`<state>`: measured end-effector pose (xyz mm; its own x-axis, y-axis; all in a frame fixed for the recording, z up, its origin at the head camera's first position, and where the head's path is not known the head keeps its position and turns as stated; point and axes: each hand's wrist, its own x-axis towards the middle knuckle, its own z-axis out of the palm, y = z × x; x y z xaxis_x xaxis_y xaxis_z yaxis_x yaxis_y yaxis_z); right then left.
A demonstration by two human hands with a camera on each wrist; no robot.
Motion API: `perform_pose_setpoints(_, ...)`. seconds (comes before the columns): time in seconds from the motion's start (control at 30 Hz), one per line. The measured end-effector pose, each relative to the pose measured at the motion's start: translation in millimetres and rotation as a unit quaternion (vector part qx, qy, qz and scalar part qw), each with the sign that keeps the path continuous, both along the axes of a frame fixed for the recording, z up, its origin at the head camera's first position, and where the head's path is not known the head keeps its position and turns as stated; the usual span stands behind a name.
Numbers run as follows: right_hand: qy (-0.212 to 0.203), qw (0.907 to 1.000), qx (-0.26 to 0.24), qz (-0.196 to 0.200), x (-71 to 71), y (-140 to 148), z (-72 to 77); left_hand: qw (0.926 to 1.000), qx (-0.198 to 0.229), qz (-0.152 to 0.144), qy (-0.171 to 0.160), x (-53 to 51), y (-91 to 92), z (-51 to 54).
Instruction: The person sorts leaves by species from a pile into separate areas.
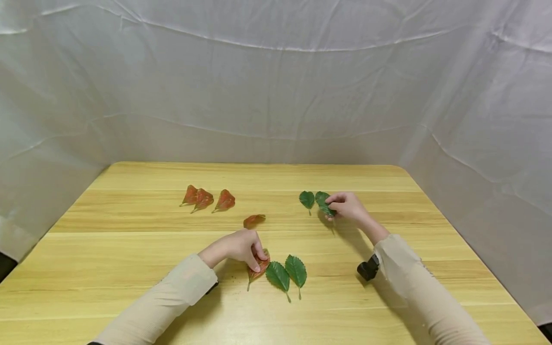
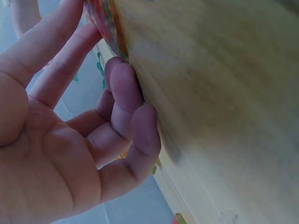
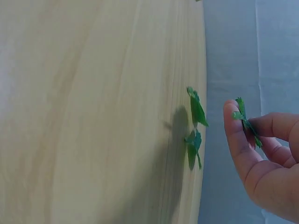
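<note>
My left hand (image 1: 243, 247) pinches a red leaf (image 1: 260, 268) between thumb and forefinger, low over the table beside two green leaves (image 1: 277, 275) (image 1: 295, 270). In the left wrist view this hand (image 2: 70, 130) has its other fingers bent close to the wood, the red leaf (image 2: 103, 23) at the top edge. My right hand (image 1: 347, 207) pinches a green leaf (image 1: 326, 209) near two more green leaves (image 1: 307, 199) (image 1: 321, 197). The right wrist view shows that leaf (image 3: 246, 122) between the fingertips of the hand (image 3: 266, 163), above the table's surface.
Several red leaves (image 1: 202, 198) lie at the back left of the wooden table (image 1: 129, 215). Another curled red leaf (image 1: 254, 220) lies just beyond my left hand. Pale cloth (image 1: 276, 96) hangs behind the table and at both sides.
</note>
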<state>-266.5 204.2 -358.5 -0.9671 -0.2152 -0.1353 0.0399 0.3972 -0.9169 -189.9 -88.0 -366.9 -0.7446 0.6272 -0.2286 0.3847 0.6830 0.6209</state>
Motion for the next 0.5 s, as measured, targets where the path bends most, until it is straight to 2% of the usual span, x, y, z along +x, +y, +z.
perform_pose_setpoints(0.3,-0.004,0.9989,-0.012,-0.046,-8.6,9.4,-2.2,1.0000,0.005,0.002,-0.005,0.6,-0.3,0.5)
perform_pose_setpoints(0.5,-0.003,0.9983,0.011,-0.057,-13.4,17.5,-3.8,0.9999,0.005,0.005,-0.007,1.5,0.0,1.0)
